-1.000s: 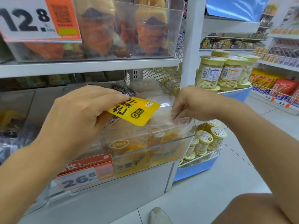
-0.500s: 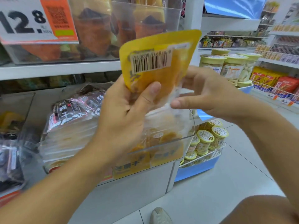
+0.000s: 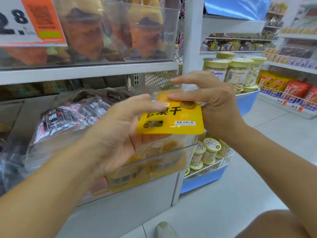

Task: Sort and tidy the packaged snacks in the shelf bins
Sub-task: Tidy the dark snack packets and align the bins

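The pouch [image 3: 171, 115] is flat, glossy yellow plastic with rounded corners and bold black characters, held face-up just above the clear bin [image 3: 171, 157]. My right hand [image 3: 214, 103] pinches its far edge, thumb on top. My left hand [image 3: 116, 133] supports its near-left side, fingers extended and blurred; its grip I cannot tell.

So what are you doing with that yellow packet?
A person is tidying snacks on a shop shelf. Both hands hold one yellow snack packet flat, printed side up, just above the clear shelf bin that holds more yellow packets. The left hand supports it from below and the side, and the right hand pinches its far end with the fingers. Dark packets lie stacked to the left. The yellow packet is not yet set down.
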### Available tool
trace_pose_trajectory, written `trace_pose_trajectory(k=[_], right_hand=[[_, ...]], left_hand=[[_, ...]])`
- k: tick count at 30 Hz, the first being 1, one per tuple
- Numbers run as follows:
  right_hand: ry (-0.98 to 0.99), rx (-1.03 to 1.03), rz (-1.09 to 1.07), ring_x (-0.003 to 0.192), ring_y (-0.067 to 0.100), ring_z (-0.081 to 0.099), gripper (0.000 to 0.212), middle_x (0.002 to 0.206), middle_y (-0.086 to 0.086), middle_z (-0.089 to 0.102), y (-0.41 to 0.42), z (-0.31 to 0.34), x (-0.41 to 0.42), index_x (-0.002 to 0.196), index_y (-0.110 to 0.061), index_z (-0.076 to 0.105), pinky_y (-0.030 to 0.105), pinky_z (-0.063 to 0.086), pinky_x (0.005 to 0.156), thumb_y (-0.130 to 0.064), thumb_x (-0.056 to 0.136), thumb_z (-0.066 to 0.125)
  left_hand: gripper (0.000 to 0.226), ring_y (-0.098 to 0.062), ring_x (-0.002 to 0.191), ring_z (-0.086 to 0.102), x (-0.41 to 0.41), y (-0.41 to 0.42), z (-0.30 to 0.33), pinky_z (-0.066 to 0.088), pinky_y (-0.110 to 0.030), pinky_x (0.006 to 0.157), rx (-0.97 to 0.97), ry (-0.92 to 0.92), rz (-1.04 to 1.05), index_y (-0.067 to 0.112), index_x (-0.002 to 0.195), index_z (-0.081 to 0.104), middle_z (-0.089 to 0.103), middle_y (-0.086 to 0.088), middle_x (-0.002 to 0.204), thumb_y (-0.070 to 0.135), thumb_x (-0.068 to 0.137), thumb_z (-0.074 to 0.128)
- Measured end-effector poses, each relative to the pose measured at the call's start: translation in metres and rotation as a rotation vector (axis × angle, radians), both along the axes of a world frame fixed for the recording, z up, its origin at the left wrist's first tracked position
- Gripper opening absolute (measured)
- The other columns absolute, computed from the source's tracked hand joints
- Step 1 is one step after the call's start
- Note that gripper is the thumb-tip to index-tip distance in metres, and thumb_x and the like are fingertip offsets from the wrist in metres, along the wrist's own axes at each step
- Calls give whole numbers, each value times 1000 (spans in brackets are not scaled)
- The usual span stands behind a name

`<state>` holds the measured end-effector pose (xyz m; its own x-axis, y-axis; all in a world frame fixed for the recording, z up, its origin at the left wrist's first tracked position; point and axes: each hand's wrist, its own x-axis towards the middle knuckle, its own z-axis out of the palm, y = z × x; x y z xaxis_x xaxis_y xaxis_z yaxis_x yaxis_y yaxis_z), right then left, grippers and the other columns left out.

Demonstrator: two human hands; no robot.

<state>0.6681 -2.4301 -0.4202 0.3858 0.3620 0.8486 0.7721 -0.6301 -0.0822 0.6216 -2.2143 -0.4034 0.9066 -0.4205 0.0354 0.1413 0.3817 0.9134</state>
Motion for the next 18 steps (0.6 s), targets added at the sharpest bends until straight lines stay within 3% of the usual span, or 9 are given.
trace_pose_trajectory(k=[3, 5, 7, 9, 12, 13, 16, 18], right_hand=[[387, 181, -65, 121, 8, 58, 46, 132, -8, 62, 1, 9, -10, 125, -30, 66, 27, 49, 102, -12, 85, 78], [745, 585, -23, 110, 14, 67, 46, 128, -1, 64, 1, 19, -22, 131, -23, 61, 30, 57, 93, -5, 89, 70], [1152, 880, 135, 99, 29, 73, 33, 121, 13, 69, 1, 24, -30, 127, -8, 60, 36, 61, 85, -12, 94, 62], [1390, 789, 253, 95, 31, 74, 33, 110, 15, 74, 12, 23, -33, 120, -4, 64, 34, 61, 83, -24, 94, 62], [1402, 755, 197, 67, 16, 72, 14, 86, 10, 74, 27, 20, -17, 103, -1, 68, 15, 56, 55, -7, 91, 65], [1416, 806, 154, 59, 12, 68, 6, 77, 8, 71, 28, 21, -8, 96, -1, 67, 12, 51, 49, -2, 92, 63], [1420, 953, 104, 51, 8, 64, 8, 71, 8, 64, 27, 22, 25, 87, 0, 62, 11, 50, 46, 2, 94, 60], [1341, 994, 96, 54, 10, 65, 4, 81, 10, 63, 34, 21, 45, 92, 0, 60, 15, 52, 47, 4, 93, 62]], left_hand=[[78, -17, 66, 73, 7, -6, -7, 54, -20, 47, 171, -39, 219, 16, 143, 48, 76, -6, 103, -5, 73, 74], [80, -17, 73, 74, 12, -6, -10, 56, -22, 51, 177, -96, 325, 19, 150, 39, 73, -6, 110, -9, 82, 70], [84, -19, 82, 75, 18, -7, -15, 58, -25, 54, 245, -165, 417, 22, 153, 33, 70, -5, 117, -8, 84, 71], [84, -19, 88, 73, 21, -11, -19, 59, -28, 58, 335, -222, 439, 24, 152, 33, 67, -3, 121, -4, 84, 74], [43, -21, 85, 72, 31, -14, -21, 60, -33, 62, 569, -396, 501, 29, 121, 56, 70, -2, 110, 17, 86, 78], [28, -23, 82, 71, 33, -13, -20, 59, -38, 63, 742, -520, 549, 27, 110, 59, 71, -3, 103, 28, 87, 76], [39, -26, 93, 64, 35, -6, -21, 54, -42, 77, 1401, -911, 686, 23, 108, 66, 69, 1, 101, 56, 89, 58], [49, -24, 109, 54, 35, -2, -23, 50, -43, 84, 1597, -1091, 652, 26, 116, 65, 64, 5, 116, 62, 92, 42]])
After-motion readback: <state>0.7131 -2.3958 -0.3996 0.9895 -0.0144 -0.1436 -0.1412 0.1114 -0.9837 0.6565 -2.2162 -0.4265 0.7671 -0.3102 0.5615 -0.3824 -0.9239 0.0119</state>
